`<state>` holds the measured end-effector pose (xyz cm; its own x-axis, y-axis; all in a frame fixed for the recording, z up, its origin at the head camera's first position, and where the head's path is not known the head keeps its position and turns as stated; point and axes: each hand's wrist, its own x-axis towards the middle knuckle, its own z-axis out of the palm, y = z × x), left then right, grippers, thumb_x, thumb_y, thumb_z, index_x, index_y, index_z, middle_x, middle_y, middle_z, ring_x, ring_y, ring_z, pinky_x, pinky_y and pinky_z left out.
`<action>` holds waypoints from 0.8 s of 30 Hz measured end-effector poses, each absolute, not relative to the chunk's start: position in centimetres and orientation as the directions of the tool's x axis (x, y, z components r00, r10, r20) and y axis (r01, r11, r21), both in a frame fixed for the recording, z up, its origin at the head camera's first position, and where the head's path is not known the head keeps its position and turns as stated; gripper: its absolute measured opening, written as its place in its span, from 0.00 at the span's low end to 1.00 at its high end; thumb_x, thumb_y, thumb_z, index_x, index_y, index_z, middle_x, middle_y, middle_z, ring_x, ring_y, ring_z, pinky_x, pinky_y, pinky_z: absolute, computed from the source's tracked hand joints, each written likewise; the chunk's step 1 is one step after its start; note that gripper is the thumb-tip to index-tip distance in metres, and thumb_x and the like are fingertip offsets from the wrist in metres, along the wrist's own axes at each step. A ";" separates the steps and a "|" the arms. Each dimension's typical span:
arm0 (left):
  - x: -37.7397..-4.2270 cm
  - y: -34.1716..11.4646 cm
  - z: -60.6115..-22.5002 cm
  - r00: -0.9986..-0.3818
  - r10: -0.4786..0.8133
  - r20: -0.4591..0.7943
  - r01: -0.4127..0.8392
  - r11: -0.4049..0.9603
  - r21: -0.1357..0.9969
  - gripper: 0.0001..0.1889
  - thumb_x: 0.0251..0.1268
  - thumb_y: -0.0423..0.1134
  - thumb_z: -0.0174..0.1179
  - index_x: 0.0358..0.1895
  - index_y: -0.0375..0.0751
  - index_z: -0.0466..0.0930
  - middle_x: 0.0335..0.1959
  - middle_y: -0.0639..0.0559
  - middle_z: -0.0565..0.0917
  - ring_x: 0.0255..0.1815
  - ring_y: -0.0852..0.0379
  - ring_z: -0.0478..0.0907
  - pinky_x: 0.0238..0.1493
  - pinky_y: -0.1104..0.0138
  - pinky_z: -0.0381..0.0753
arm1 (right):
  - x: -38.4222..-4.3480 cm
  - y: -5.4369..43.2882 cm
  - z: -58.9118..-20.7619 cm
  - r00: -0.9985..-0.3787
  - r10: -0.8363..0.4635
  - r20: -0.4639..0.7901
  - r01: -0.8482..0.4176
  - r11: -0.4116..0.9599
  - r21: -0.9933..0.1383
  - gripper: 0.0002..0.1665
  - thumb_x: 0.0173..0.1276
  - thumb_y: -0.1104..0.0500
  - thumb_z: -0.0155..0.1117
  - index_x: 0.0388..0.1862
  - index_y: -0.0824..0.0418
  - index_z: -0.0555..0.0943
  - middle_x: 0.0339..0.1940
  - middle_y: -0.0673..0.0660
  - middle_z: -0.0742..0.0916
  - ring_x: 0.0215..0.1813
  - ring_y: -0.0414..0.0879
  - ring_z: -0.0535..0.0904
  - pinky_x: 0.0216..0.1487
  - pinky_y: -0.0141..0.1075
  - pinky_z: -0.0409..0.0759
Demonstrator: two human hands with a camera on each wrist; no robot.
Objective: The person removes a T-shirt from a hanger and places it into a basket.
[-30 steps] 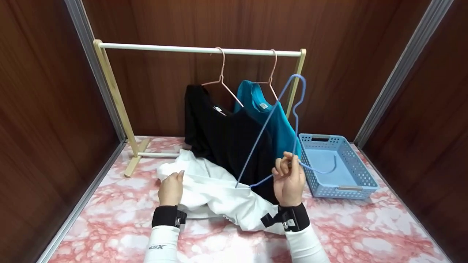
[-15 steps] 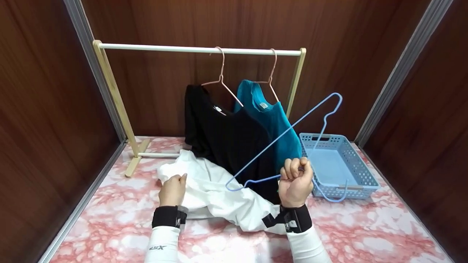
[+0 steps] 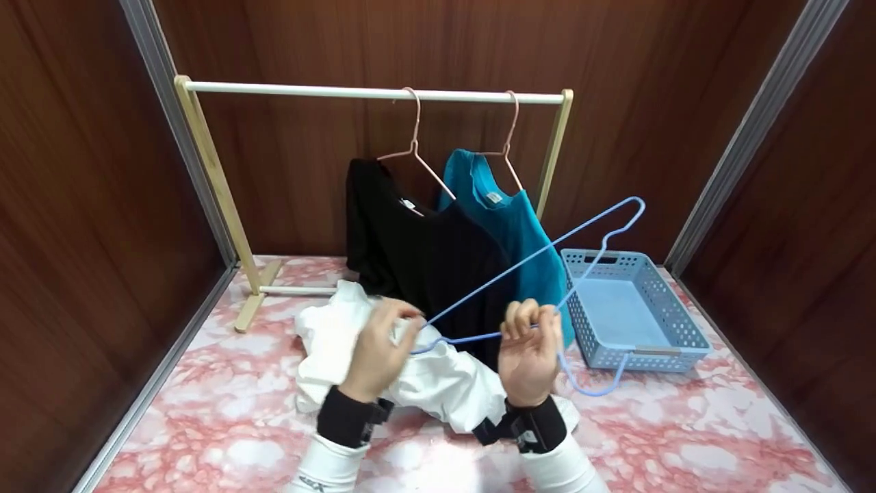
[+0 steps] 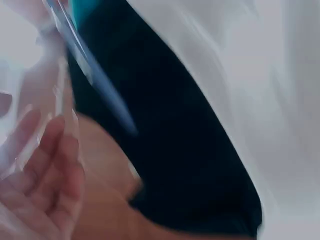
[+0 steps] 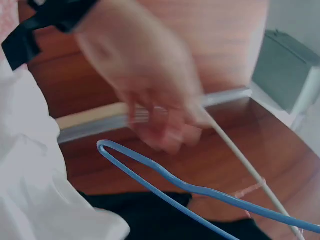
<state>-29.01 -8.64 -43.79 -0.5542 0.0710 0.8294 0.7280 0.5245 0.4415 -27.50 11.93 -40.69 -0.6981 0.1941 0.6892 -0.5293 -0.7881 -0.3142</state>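
My right hand [image 3: 530,356] grips a blue clothes hanger [image 3: 506,274] by its long bottom bar, with the hook pointing down to the right. In the right wrist view one rounded corner of the hanger [image 5: 190,187] shows. My left hand [image 3: 380,349] is raised near that left corner, blurred, its fingers loosely bent; nothing shows held in them. Below both hands a crumpled white garment [image 3: 445,387] lies on the table. In the left wrist view the left hand [image 4: 42,185] is seen with bent fingers beside a dark garment.
Behind stands a clothes rack [image 3: 308,90] with a white rail. A black shirt [image 3: 410,253] and a teal shirt [image 3: 530,219] hang there on pink hangers. To the right sits a blue perforated basket [image 3: 674,359]. Brown panels [image 3: 718,205] enclose the marbled table [image 3: 205,438].
My left hand has let go of the white garment and moved right to the hanger's corner. The right hand has tipped the hanger over to the right and drawn slightly left.
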 end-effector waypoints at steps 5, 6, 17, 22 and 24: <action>-27.5 -6.1 -43.4 -0.556 0.324 0.766 0.808 0.427 0.406 0.08 0.75 0.37 0.60 0.48 0.39 0.86 0.44 0.49 0.88 0.46 0.56 0.84 0.51 0.64 0.84 | -26.8 10.7 -41.0 -0.618 0.126 0.776 -0.524 -0.801 -0.288 0.12 0.85 0.61 0.33 0.36 0.55 0.58 0.29 0.55 0.56 0.30 0.48 0.50 0.32 0.36 0.47; -27.4 -5.9 -43.4 -0.565 0.356 0.744 0.807 0.427 0.409 0.08 0.75 0.39 0.60 0.46 0.40 0.86 0.40 0.50 0.87 0.42 0.58 0.84 0.48 0.66 0.84 | -26.7 10.5 -41.1 -0.598 0.118 0.793 -0.528 -0.802 -0.279 0.12 0.85 0.63 0.33 0.36 0.55 0.58 0.29 0.55 0.57 0.30 0.48 0.50 0.32 0.36 0.47; -27.0 -7.0 -43.0 -0.544 0.353 0.761 0.819 0.421 0.390 0.22 0.79 0.52 0.54 0.24 0.45 0.71 0.16 0.56 0.68 0.21 0.73 0.60 0.24 0.80 0.59 | -25.9 10.4 -40.7 -0.496 -0.005 0.868 -0.583 -0.739 -0.338 0.15 0.70 0.77 0.39 0.47 0.59 0.63 0.37 0.55 0.71 0.37 0.48 0.68 0.46 0.36 0.72; -26.4 -8.8 -41.9 -0.595 0.373 0.712 0.797 0.393 0.460 0.20 0.77 0.47 0.58 0.24 0.43 0.70 0.16 0.58 0.63 0.20 0.73 0.56 0.24 0.81 0.54 | -25.9 10.8 -40.8 -0.494 -0.121 0.861 -0.511 -0.760 -0.400 0.18 0.71 0.76 0.46 0.56 0.62 0.66 0.48 0.58 0.77 0.50 0.49 0.78 0.61 0.39 0.78; -26.2 -9.7 -41.5 -0.623 0.375 0.687 0.778 0.382 0.498 0.19 0.75 0.43 0.60 0.23 0.43 0.69 0.16 0.59 0.61 0.20 0.73 0.54 0.24 0.81 0.53 | -26.0 10.9 -40.9 -0.478 -0.172 0.861 -0.509 -0.745 -0.431 0.23 0.70 0.77 0.45 0.61 0.64 0.65 0.53 0.59 0.79 0.57 0.52 0.81 0.65 0.39 0.79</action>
